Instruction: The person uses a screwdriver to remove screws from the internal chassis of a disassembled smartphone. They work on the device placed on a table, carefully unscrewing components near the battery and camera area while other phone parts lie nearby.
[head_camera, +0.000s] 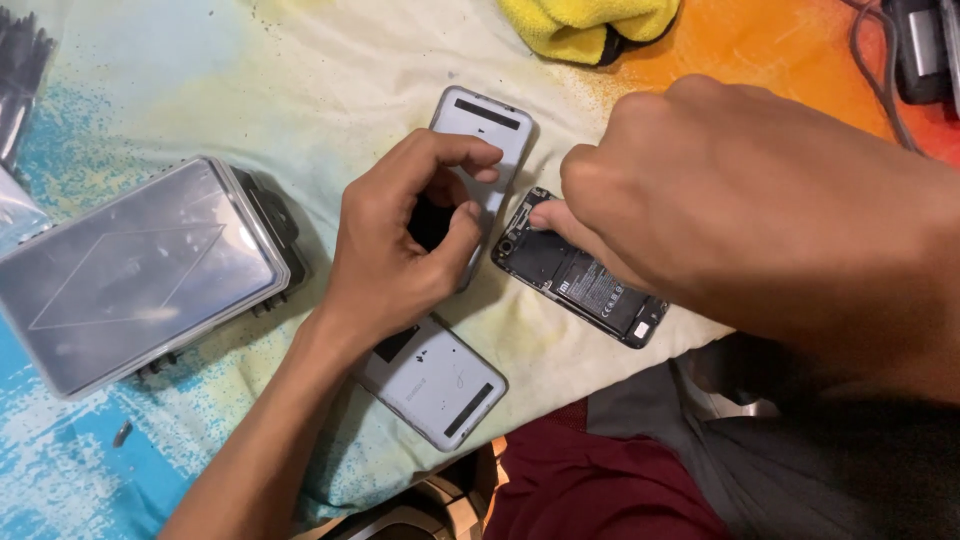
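Observation:
My left hand is curled over a grey phone back cover that lies on the sheet. Its index fingertip and thumb press on the cover's face. Right of it lies a black phone with its back off, so the battery and board show. My right hand hovers over the phone's upper end as a closed fist, one fingertip touching the board near the camera. Anything inside that fist is hidden. A second grey back cover lies below my left wrist.
A clear plastic case with dark latches sits at the left on the patterned sheet. A yellow cloth lies at the top, and cables with a dark device at the top right. Dark red and grey clothing fills the bottom right.

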